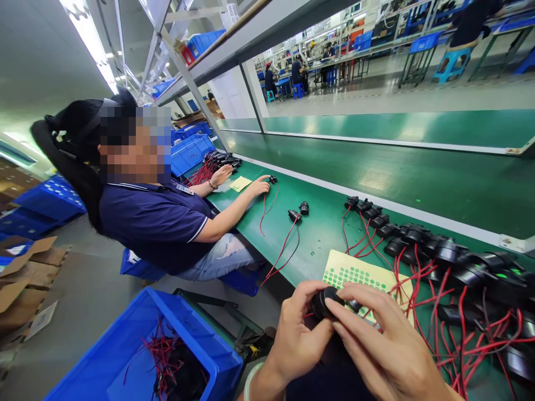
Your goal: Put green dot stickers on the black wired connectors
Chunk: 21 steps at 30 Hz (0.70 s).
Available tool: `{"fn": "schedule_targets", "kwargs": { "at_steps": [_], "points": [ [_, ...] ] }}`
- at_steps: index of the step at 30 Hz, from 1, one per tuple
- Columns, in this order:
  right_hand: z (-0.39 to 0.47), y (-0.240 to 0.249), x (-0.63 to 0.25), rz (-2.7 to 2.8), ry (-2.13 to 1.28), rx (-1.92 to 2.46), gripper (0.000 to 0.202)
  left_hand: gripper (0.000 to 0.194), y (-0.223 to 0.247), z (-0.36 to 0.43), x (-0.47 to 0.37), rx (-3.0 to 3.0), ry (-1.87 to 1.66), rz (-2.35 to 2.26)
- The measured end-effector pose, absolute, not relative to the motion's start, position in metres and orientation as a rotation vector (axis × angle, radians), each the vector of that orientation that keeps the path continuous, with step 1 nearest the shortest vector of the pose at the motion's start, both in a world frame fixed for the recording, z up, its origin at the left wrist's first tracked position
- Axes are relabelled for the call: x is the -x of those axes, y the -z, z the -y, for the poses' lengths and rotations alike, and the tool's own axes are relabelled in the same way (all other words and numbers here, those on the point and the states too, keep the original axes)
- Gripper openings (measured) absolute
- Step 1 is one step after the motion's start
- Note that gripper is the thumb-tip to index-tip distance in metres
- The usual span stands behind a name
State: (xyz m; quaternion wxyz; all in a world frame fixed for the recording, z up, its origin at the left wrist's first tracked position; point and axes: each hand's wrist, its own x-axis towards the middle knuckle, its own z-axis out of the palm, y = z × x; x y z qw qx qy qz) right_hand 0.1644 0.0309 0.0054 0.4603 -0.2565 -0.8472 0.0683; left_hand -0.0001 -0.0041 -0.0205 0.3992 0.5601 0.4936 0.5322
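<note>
Near the bottom centre, my left hand (298, 331) is closed round a round black part (324, 302), thumb and forefinger at its sides. My right hand (382, 334) presses its fingertips on the same part from the right. Behind my hands lies a yellow sheet (349, 268) with rows of green round stickers on the green table. To the right is a large heap of black parts (447, 250) with red and dark wires. Two more black parts (304, 208) stand farther off on the table, one trailing wires.
A co-worker (154, 223) sits at the left, hands on the table by another black part (273, 179) and a small yellow sheet (240, 184). A blue bin (104, 351) with wired parts stands lower left. A white-edged ledge (326, 181) runs behind the parts.
</note>
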Motion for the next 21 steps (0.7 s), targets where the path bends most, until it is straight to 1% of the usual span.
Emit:
{"fn": "schedule_targets", "kwargs": {
  "at_steps": [3, 11, 15, 19, 21],
  "points": [
    [-0.034, -0.007, -0.165, 2.050, -0.264, 0.612, 0.026, 0.034, 0.018, 0.001, -0.001, -1.327, -1.350, -1.235],
    [-0.042, -0.004, -0.167, 2.031, -0.268, 0.615, 0.025, 0.035, 0.020, -0.005, 0.000, -1.286, -1.382, -1.191],
    [-0.046, 0.003, -0.171, 1.947, -0.464, 0.741, 0.011, 0.040, 0.022, -0.007, 0.002, -1.293, -1.373, -1.229],
    [-0.046, 0.005, -0.166, 1.865, -0.684, 0.838, 0.012, 0.041, 0.025, -0.008, 0.001, -1.385, -1.360, -1.241],
    [-0.045, 0.003, -0.160, 1.819, -0.776, 0.855, 0.010, 0.043, 0.026, -0.007, 0.000, -1.432, -1.357, -1.256]
  ]
}}
